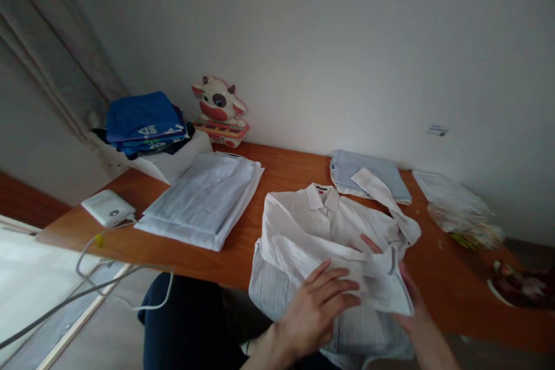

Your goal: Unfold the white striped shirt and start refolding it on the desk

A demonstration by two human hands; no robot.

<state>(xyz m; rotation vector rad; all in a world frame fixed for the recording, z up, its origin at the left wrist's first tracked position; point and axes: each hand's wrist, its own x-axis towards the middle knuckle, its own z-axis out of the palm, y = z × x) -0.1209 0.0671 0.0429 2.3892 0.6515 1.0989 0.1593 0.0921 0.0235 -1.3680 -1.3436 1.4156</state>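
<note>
A white striped shirt (316, 225) lies collar-up on the wooden table (277, 170), its lower part hanging over the front edge. My left hand (318, 306) rests flat on the shirt's folded sleeve, fingers spread. My right hand (405, 295) grips the sleeve's cuff end from underneath, mostly hidden by the cloth. The other sleeve stretches up to the right across a folded light blue garment (385, 170).
A stack of folded white cloth (203, 199) lies to the left. Behind it a box carries blue folded clothes (143, 118), next to a toy cow keyboard (221, 110). A white device (107, 207) with cables sits at the left corner. A plastic bag (462, 208) lies right.
</note>
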